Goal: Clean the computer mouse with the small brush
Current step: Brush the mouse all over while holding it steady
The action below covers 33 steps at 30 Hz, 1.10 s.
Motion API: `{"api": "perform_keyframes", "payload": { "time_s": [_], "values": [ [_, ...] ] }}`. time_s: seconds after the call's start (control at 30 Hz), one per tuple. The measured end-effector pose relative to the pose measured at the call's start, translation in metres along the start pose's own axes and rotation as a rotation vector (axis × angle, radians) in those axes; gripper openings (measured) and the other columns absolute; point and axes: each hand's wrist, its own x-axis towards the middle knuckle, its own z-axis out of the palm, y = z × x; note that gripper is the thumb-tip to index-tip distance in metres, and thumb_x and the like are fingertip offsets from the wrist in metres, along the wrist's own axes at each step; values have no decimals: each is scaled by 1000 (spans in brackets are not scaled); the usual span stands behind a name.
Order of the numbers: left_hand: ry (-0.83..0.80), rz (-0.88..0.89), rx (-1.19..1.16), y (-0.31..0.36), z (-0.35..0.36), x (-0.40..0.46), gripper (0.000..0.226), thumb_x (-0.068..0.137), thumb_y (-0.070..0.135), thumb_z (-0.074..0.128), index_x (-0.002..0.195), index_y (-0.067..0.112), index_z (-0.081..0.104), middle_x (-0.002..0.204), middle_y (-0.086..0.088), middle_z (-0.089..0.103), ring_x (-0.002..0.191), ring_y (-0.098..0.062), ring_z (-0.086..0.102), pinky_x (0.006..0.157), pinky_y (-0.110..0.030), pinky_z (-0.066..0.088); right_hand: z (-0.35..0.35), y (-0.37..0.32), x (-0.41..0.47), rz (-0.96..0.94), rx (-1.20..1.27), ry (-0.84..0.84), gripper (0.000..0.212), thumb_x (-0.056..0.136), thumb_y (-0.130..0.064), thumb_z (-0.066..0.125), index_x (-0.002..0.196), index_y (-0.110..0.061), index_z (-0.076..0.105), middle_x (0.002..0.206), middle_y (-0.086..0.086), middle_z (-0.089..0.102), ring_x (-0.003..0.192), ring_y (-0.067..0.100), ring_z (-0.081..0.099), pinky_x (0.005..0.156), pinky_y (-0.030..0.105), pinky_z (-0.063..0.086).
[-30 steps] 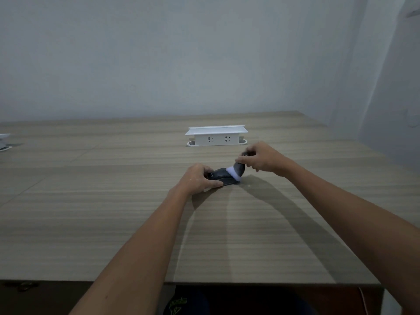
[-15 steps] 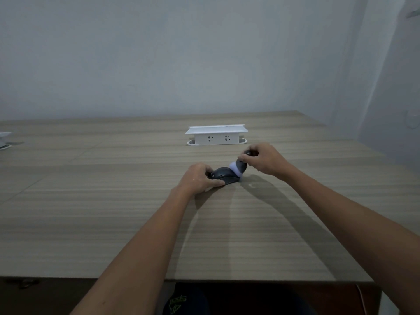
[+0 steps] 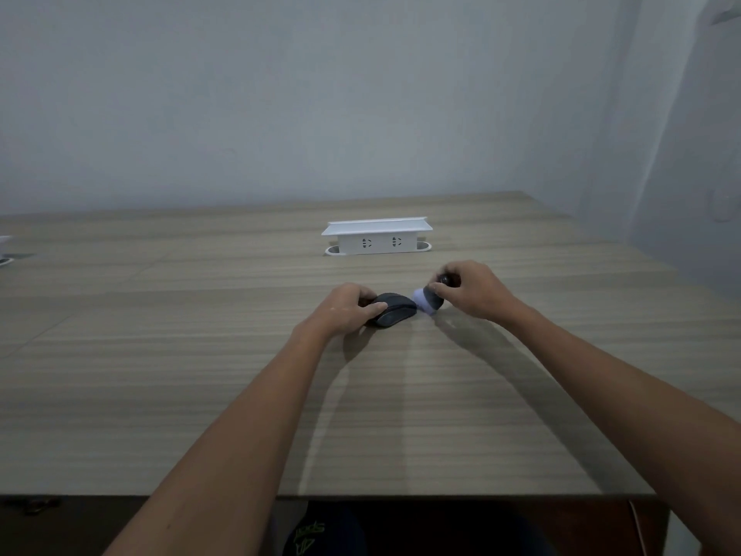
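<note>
Mouse [image 3: 395, 311], long axis slanting toward the right grip [image 3: 473, 290], sits clamped by the left grip [image 3: 347, 311]; right grip pinches brush [image 3: 429, 300].

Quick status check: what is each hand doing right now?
Left hand: closed on the computer mouse, holding it on the table.
Right hand: closed on the small brush, bristles at the mouse's right end.
</note>
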Motion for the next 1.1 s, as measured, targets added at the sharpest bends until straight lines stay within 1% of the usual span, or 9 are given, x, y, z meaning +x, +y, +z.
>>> {"api": "perform_keyframes", "payload": {
  "time_s": [0.17,0.3,0.37,0.47,0.53,0.67,0.8,0.97,1.1],
  "values": [
    [8,-30,-1,-1,6,6,29,96,31,58,106,10,75,93,-15,76,88,-32,71,76,-36,53,0,-8,-9,-17,250,-92,13,89,-21,69,91,-10,76,71,-1,67,52,1,56,54,21,50],
    [46,-48,-13,0,9,9,28,97,30,59,103,8,75,91,-18,76,74,-29,67,63,-29,46,5,0,-6,-33,32,-34,10,85,-23,69,87,-17,77,79,-4,72,63,5,59,64,23,48],
    [51,-55,-16,0,9,10,29,97,31,59,104,8,75,91,-17,75,73,-25,64,65,-30,46,3,-1,-4,-15,80,-8,10,84,-23,70,86,-18,78,77,-4,71,63,6,58,63,23,48],
    [69,-53,-8,-1,10,12,29,96,30,59,100,5,74,88,-15,73,76,-27,62,68,-33,47,-1,-9,-9,-4,307,-175,13,88,-21,71,91,-11,77,70,-1,66,55,5,54,56,21,49],
    [76,-48,-4,0,10,13,29,96,29,59,98,4,74,82,-12,70,75,-25,59,66,-32,42,4,-8,-7,-18,230,-194,13,88,-21,71,89,-10,77,69,0,66,54,5,53,58,23,48],
    [74,-55,3,1,9,12,29,97,29,59,101,5,75,78,-9,66,72,-23,57,66,-29,40,3,-7,5,-9,18,-25,14,84,-22,68,82,-12,78,72,-7,71,63,10,60,62,25,46],
    [61,-43,-2,1,7,13,27,96,27,59,101,5,74,74,-6,65,72,-23,56,65,-29,40,-3,-21,4,-4,210,-274,17,88,-27,70,80,-14,76,62,-4,61,52,8,49,50,20,41],
    [55,-45,10,3,7,13,29,97,29,58,107,7,75,78,-6,68,74,-22,58,67,-29,40,0,-12,22,59,-90,-106,23,81,-24,66,71,-4,72,64,8,67,56,12,50,59,28,42],
    [38,-44,13,1,5,16,30,96,30,59,104,7,75,90,-15,74,75,-22,61,70,-36,47,-4,-30,19,21,137,-275,26,86,-26,70,76,-2,71,61,1,57,50,8,46,46,19,39]
  ]
}}
